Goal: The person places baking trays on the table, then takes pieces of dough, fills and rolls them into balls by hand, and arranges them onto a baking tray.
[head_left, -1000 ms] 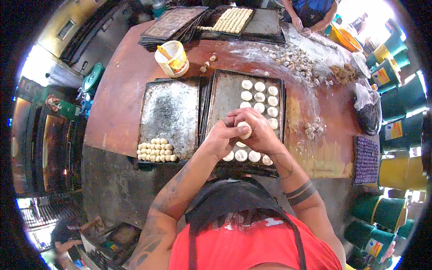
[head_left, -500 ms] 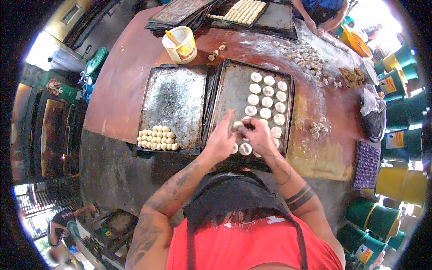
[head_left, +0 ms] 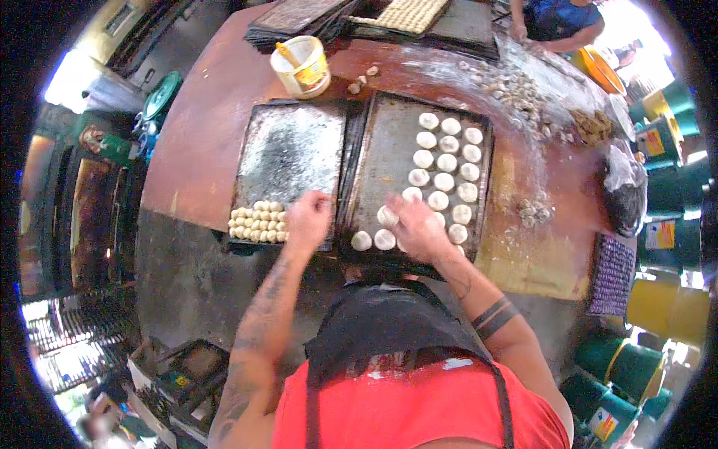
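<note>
My left hand, fingers curled and blurred, is over the left metal tray, by rows of small cream dough balls; anything within its fingers is hidden. My right hand lies spread over the lower part of the right tray, its fingertips at a flattened white dough round. Flattened rounds stand in rows on that tray, some with faint darker centres.
A white tub with a yellow tool stands behind the trays. Stacked trays, floury scraps, an orange basin and a co-worker are farther back. A black bag, purple mat and green drums line the right.
My hands have separated: the left moved leftward to the dough balls, while the right came down onto the right tray and spread out. A dough round now lies where they worked.
</note>
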Demonstrator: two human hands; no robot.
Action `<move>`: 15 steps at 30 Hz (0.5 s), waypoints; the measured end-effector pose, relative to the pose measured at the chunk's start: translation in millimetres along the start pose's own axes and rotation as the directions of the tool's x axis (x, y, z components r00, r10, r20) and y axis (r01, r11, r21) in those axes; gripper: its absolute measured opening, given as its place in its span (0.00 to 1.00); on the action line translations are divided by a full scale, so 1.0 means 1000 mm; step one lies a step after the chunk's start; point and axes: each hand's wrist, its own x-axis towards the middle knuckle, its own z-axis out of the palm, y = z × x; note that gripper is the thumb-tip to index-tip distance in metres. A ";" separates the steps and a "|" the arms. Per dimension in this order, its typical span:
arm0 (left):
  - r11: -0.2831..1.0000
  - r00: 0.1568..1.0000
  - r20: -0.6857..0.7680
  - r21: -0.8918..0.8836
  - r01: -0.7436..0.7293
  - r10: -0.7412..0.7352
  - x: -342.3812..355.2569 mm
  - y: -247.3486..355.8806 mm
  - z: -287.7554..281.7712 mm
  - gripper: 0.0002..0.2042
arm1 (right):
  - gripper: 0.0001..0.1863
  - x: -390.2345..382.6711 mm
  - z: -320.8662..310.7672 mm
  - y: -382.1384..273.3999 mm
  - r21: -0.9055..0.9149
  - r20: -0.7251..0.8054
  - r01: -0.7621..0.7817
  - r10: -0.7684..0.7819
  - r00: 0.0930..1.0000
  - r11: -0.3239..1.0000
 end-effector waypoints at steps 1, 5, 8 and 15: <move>0.992 0.996 -0.083 0.125 -0.001 0.012 0.008 -0.015 -0.011 0.11 | 0.22 0.001 -0.013 0.020 -0.049 -0.226 0.087 -0.096 0.970 0.995; 0.709 0.993 0.028 0.703 0.064 -0.116 0.007 -0.071 -0.034 0.10 | 0.18 -0.021 -0.071 0.135 -0.037 -0.560 -0.299 0.228 0.797 0.953; 0.708 0.992 0.123 0.702 -0.080 -0.010 0.006 -0.087 -0.036 0.10 | 0.14 -0.068 -0.101 0.214 -0.230 -0.689 -0.695 0.390 0.611 0.681; 0.565 0.921 0.135 -0.754 0.335 -0.365 0.020 0.010 0.023 0.17 | 0.13 -0.064 -0.104 0.182 0.194 -0.682 -0.422 0.431 0.591 0.885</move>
